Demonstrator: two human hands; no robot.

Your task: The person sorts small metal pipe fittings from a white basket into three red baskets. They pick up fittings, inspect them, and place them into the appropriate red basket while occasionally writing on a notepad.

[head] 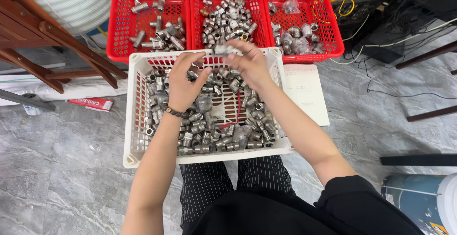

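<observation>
Right hand [250,63] pinches a small silvery threaded fitting [225,49] over the white slotted plastic basket [135,116]; left hand [183,80] fingers curled, apparently touching it. Red mesh baskets [119,30] behind, grey marbled floor [62,178].

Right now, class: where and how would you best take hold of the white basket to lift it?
Grip the white basket by its rim at the two short sides, one hand each, coming in from left and right. The rim flares outward there, giving a lip for the fingers. The basket is heaped with metal fittings, so it is probably heavy; an even two-sided hold should keep it level. The near side lies against the person's lap.
</observation>
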